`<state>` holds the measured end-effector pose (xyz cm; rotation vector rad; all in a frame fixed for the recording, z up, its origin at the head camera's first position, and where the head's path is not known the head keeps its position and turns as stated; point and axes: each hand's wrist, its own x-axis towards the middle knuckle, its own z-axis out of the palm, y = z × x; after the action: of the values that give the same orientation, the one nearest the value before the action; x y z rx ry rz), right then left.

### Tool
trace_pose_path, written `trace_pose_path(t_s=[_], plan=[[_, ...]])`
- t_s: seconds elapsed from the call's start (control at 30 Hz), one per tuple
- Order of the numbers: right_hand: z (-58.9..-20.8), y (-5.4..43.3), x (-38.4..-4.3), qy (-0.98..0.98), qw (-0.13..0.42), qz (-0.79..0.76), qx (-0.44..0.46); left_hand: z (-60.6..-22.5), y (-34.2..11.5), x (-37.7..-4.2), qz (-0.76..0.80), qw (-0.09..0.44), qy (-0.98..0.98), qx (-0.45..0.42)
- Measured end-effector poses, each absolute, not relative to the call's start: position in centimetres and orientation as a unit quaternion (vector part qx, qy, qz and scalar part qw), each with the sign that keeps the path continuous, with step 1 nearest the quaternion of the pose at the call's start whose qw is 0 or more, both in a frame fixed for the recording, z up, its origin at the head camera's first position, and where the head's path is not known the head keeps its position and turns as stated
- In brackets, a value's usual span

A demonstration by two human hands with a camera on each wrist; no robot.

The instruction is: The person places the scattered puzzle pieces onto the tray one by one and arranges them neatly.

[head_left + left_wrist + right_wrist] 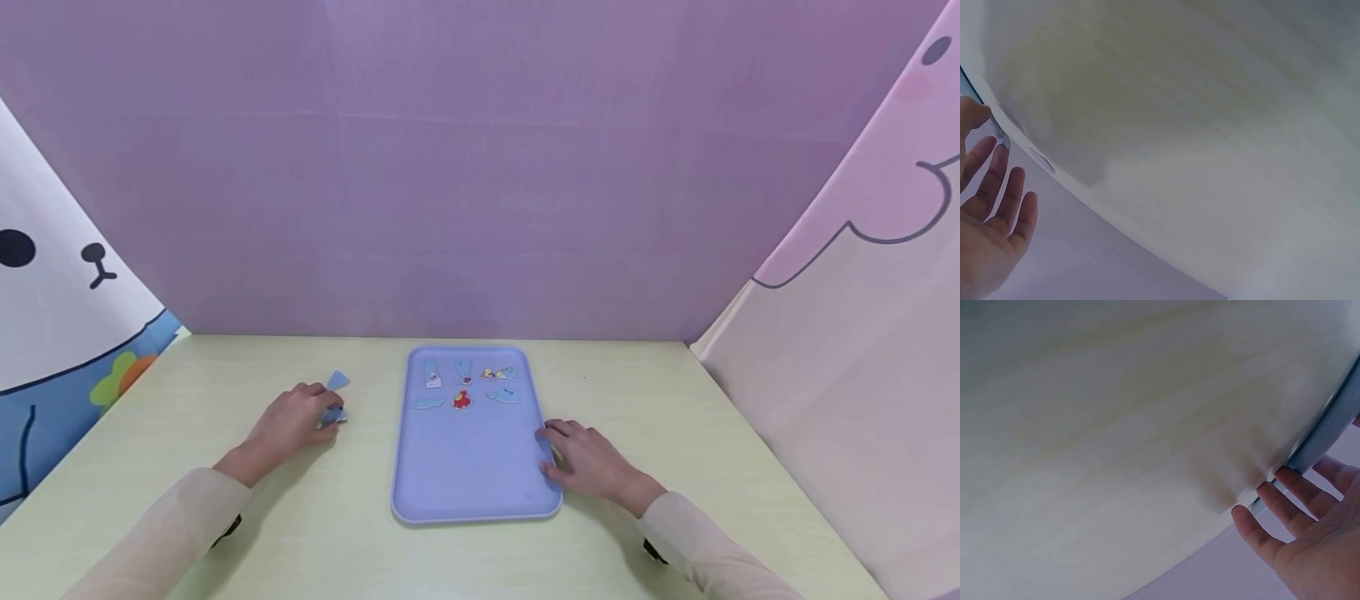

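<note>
My left hand point(296, 421) is on the table left of the tray, with thumb and fingertips around a light-blue flat cutout piece point(333, 414), partly hidden by the fingers. In the left wrist view, the piece point(1001, 134) shows between thumb and fingertips. Just beyond the hand lies another pale-blue piece point(338, 381). The right hand point(588, 460) rests at the right edge of the lavender tray point(474, 475), fingertips and thumb touching its rim. Loosely extended fingers meet the tray's side point(1329, 434) in the right wrist view.
Several cutout pieces lie in two rows in the tray's far half, among them a red one point(462, 400) and a blue-and-yellow one point(498, 374). A purple backdrop point(450, 208) rises behind the pale wooden table point(360, 533). Cartoon-printed panels stand left and right.
</note>
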<state>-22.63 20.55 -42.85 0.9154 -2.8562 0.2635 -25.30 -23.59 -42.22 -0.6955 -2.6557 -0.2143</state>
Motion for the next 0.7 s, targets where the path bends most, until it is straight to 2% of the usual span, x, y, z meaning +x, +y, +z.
trace_pose_path(t_s=[0.43, 0.7], plan=[[-42.9, 20.5, -22.6, -0.944, 0.07, 0.09, 0.308, -42.0, -21.2, -25.3, -0.081, 0.221, -0.927, -0.292], [-42.9, 20.6, -22.6, -0.945, 0.072, 0.089, 0.308, -41.9, -19.2, -25.4, -0.09, 0.218, -0.924, -0.301]])
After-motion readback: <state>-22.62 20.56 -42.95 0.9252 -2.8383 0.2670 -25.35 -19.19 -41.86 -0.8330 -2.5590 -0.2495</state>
